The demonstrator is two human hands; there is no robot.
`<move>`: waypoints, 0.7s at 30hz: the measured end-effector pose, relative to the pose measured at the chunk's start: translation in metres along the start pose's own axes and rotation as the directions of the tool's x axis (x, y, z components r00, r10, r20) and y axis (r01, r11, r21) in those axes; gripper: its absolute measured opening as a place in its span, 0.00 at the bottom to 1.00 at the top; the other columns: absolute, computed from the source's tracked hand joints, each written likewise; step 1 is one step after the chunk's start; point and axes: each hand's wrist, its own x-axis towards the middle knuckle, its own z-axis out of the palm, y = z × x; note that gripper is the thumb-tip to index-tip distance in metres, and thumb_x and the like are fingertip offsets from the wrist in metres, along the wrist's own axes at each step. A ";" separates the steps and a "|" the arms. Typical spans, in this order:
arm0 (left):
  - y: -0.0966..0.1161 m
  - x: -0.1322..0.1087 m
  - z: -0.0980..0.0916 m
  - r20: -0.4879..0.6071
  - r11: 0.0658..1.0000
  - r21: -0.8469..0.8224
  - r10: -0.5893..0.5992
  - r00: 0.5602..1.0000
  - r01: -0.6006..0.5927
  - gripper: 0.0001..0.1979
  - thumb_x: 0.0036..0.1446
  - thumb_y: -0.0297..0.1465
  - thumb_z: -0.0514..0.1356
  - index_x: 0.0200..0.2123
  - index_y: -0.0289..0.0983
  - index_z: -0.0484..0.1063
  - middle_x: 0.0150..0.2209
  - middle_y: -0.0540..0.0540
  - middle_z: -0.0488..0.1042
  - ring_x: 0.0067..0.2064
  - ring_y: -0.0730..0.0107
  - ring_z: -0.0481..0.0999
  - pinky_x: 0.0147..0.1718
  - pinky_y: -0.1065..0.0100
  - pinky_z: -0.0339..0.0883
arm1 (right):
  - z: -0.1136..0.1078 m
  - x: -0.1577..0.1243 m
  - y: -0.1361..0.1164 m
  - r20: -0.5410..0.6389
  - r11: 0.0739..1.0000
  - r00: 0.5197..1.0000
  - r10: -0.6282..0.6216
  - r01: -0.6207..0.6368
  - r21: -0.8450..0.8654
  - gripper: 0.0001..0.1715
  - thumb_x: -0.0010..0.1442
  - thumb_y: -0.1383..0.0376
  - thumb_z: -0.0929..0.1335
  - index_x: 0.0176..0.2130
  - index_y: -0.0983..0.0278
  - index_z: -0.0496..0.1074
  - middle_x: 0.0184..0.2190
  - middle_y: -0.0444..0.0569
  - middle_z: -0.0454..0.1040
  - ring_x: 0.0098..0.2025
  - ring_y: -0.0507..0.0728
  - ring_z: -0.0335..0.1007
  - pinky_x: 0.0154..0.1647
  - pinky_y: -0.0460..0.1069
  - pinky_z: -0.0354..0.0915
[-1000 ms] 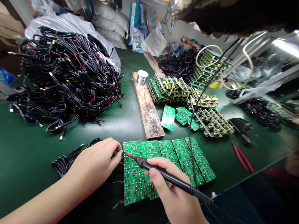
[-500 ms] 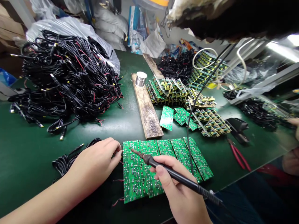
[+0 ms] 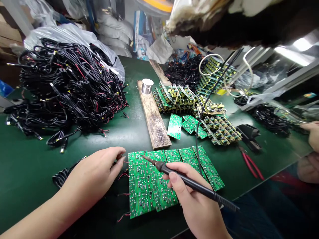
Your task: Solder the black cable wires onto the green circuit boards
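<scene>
My right hand (image 3: 196,199) grips a soldering iron (image 3: 189,182) like a pen, its tip pointing up and left over the top of the leftmost green circuit board (image 3: 139,189). Whether the tip touches the board I cannot tell. Several such boards lie side by side, solder side up, with short red and black wires (image 3: 124,194) sticking out along the left edge. Just left of the board's upper corner is my left hand (image 3: 104,166), thumb and forefinger slightly apart with nothing visible between them. Bundled black cable (image 3: 62,176) lies partly hidden behind that forearm.
A big heap of black cables (image 3: 72,86) covers the left back. A scorched wooden board (image 3: 156,122) bears a roll of solder wire (image 3: 147,86). Stacked circuit boards (image 3: 221,129) and red-handled pliers (image 3: 251,164) lie rightward. The iron's cord (image 3: 198,136) hangs across. Another person's hand (image 3: 312,134) shows at right.
My left hand has drawn slightly left from the board's edge, and its fingertips have parted. The iron's tip has shifted a little right across the board. The whole view has shifted slightly.
</scene>
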 end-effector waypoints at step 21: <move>-0.001 0.012 0.004 0.252 0.987 -0.147 -0.028 0.967 0.066 0.21 0.69 0.49 0.52 0.40 0.47 0.83 0.42 0.48 0.87 0.43 0.55 0.83 0.43 0.57 0.71 | 0.011 0.008 0.002 0.190 0.978 0.967 0.168 -0.187 0.090 0.13 0.76 0.56 0.70 0.48 0.57 0.85 0.38 0.48 0.89 0.35 0.57 0.87 0.37 0.51 0.83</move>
